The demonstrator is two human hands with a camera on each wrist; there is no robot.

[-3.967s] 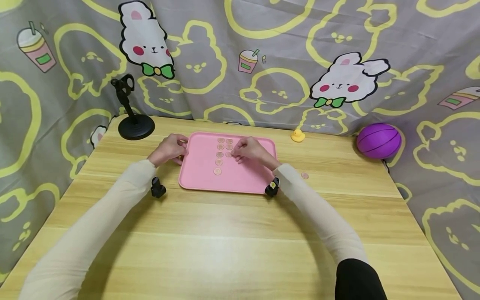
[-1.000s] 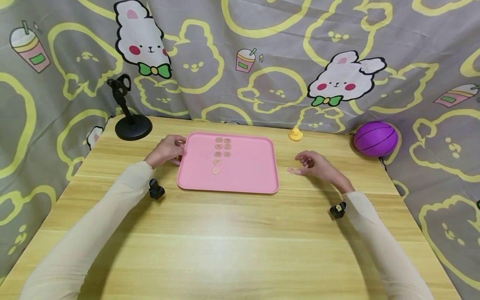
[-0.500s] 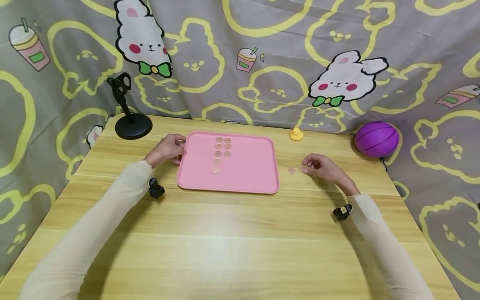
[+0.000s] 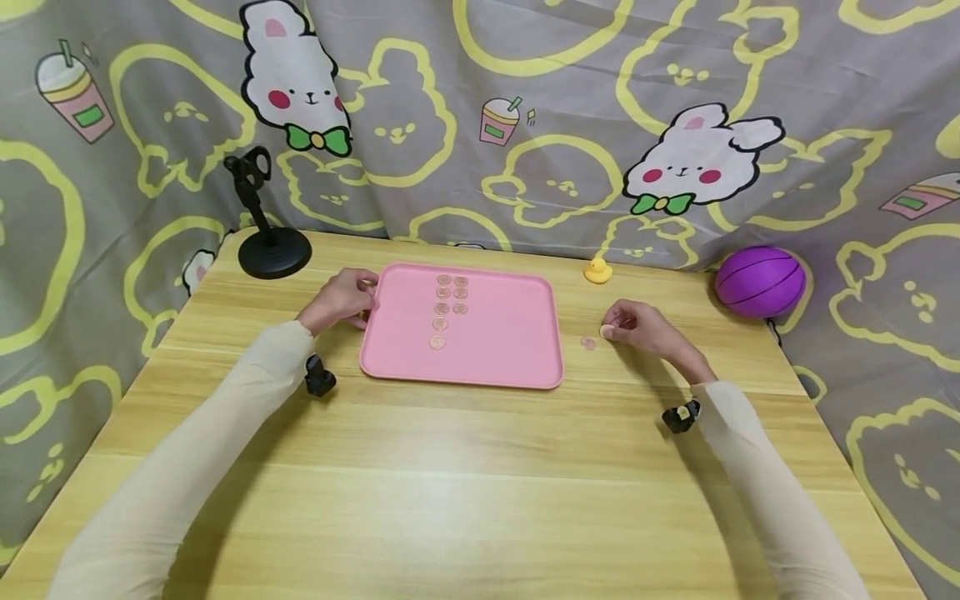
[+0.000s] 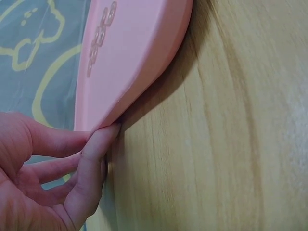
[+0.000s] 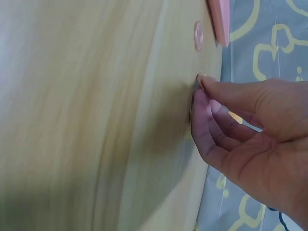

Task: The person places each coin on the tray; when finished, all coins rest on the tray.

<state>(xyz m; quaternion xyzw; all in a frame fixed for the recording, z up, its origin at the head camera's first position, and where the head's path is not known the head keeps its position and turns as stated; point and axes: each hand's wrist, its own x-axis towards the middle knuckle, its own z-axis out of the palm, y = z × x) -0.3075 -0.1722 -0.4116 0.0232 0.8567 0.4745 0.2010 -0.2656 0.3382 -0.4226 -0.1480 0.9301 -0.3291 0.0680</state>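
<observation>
My left hand (image 4: 341,298) pinches the left rim of a pink tray (image 4: 502,342), thumb above and a finger beneath, as the left wrist view shows. On the tray, several copper-coloured coins (image 4: 437,342) lie flat in two columns, the left one longer than the right. Right of the tray, my right hand (image 4: 637,323) pinches a coin (image 6: 201,81) between thumb and index finger, close over the wooden table. The other fingers curl behind it. A second coin (image 4: 588,342) lies on the table between that hand and the tray.
A black stand (image 4: 274,250) is at the back left of the table (image 4: 465,483). A yellow rubber duck (image 4: 597,271) sits behind the right hand, and a purple ball (image 4: 760,282) at the back right. A patterned curtain (image 4: 555,100) hangs behind and along the sides.
My right hand has gone from over the tray's coins to the table on the right, touched a coin there, then shifted slightly right, pinching another. The left hand has stayed at the rim.
</observation>
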